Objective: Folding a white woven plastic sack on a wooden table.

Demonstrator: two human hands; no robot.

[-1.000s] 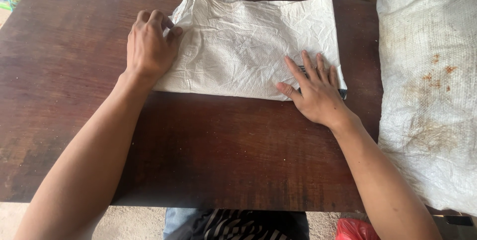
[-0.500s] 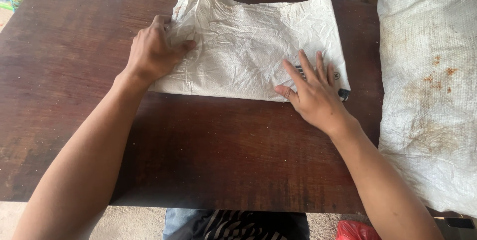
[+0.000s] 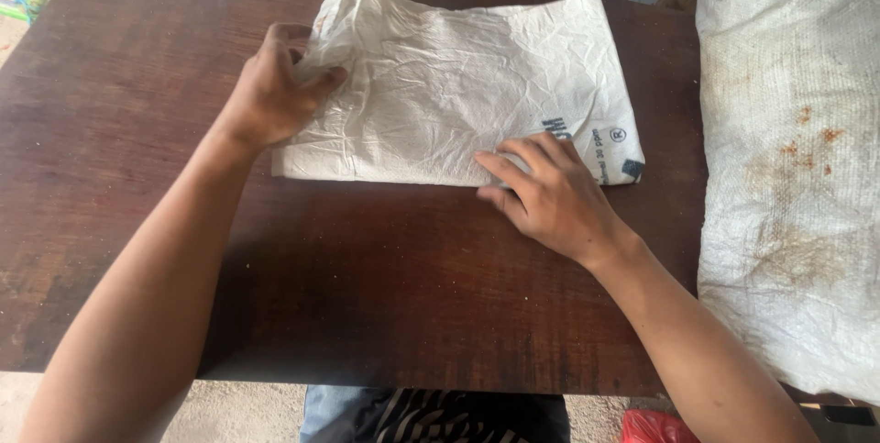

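The left hand [image 3: 275, 85] pinches a fold at the left edge of a crumpled white woven sack [image 3: 458, 90], fingers curled closed on it. The right hand [image 3: 550, 191] presses flat, fingers spread, on the sack's near edge. The sack lies on the far half of a dark wooden table [image 3: 367, 287], a stained white sack [image 3: 788, 159] at right.

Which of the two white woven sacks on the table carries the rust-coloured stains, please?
The large sack along the table's right edge, untouched; the folded sack under both hands is crumpled but free of such stains.
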